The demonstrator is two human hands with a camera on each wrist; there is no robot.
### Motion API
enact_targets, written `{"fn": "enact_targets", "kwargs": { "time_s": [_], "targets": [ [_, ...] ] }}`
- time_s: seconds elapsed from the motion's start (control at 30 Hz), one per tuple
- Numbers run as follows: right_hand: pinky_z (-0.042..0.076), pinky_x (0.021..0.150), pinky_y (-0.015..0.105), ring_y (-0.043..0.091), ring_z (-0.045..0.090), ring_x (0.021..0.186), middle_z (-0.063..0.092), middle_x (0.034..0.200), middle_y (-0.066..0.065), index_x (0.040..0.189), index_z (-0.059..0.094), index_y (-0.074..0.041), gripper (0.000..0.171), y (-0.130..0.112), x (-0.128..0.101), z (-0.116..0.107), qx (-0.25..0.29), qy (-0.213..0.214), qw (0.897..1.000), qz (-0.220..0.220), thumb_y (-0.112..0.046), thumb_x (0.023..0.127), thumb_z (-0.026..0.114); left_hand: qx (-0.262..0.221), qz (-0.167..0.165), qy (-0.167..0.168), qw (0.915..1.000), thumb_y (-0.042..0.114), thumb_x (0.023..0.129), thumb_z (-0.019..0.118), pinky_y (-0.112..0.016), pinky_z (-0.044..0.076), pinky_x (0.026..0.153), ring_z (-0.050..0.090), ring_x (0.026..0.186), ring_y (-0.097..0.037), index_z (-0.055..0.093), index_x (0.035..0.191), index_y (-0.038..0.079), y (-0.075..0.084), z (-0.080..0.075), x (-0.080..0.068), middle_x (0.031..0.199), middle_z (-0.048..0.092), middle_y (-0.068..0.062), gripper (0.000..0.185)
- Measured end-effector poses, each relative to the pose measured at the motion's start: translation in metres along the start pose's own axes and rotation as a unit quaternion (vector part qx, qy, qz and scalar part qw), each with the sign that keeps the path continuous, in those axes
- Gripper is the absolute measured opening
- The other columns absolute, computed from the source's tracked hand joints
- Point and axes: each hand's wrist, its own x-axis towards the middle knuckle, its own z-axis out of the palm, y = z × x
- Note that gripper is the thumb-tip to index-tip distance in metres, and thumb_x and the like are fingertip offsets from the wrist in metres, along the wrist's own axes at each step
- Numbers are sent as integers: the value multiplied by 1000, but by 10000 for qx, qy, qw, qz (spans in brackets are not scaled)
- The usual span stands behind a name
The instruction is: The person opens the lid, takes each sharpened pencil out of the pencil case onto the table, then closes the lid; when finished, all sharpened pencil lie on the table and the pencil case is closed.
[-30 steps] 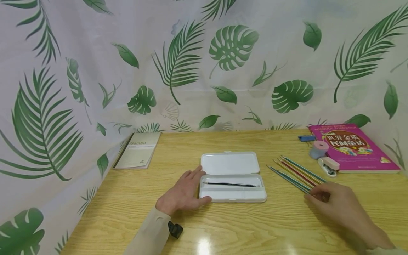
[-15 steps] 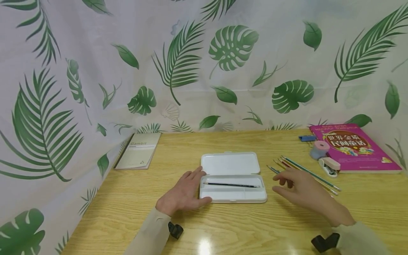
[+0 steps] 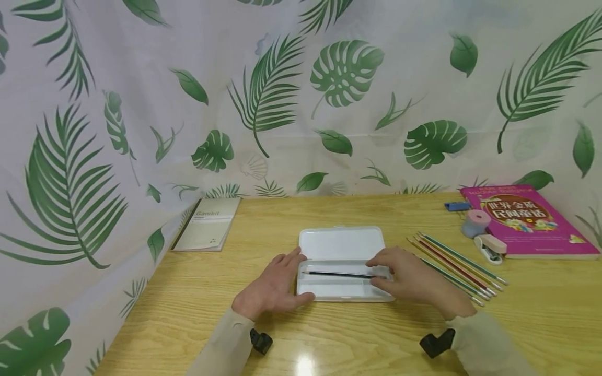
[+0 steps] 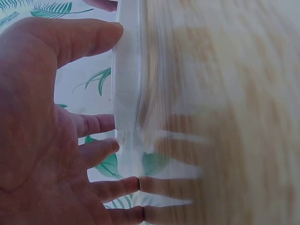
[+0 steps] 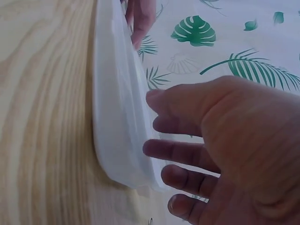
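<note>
An open white pencil case [image 3: 342,242] lies on the wooden table [image 3: 357,339], with one dark pencil [image 3: 335,273] in its tray. My left hand [image 3: 288,278] rests against the case's left end, fingers straight and thumb at the front corner; the left wrist view shows that hand [image 4: 42,140] beside the case's edge [image 4: 126,79]. My right hand [image 3: 388,271] lies over the case's right end, covering the pencil's tip. In the right wrist view its loosely bent fingers [image 5: 187,154] sit next to the case [image 5: 117,117] and hold nothing.
Several coloured pencils [image 3: 458,263] lie right of the case. Behind them are a stapler [image 3: 490,246], a tape roll [image 3: 475,222], a blue clip [image 3: 456,206] and a pink book [image 3: 529,219]. A grey notebook [image 3: 209,223] lies at the back left. A leaf-print curtain [image 3: 301,104] surrounds the table.
My right hand has moved left from the coloured pencils to the right end of the case. The left hand has stayed where it was.
</note>
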Motion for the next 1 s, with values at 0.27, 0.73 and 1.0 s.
{"fn": "enact_targets", "kwargs": {
  "time_s": [0.27,0.73,1.0],
  "targets": [
    [45,96,58,18,59,83,67,93,3,108,75,-3,24,-2,-1,7,-701,236,9972,-119,-16,88,75,27,-17,0,10000,57,89,62,-47,33,113,30,143,-32,34,153,12,1,-2,-2,164,22,-8,83],
    [44,65,29,10,51,76,59,85,-5,86,74,-13,4,2,-3,11,-366,248,9987,241,-11,89,74,32,-21,18,10000,57,88,64,-47,33,114,30,143,-33,34,153,11,3,-1,-2,164,21,-9,84],
    [44,63,28,7,49,72,56,78,-10,81,68,-17,12,1,-2,9,-246,176,9990,322,-10,89,74,10,20,16,10000,56,88,65,-48,33,113,31,142,-34,34,152,10,3,-1,-2,164,22,-10,84]
  ]
}}
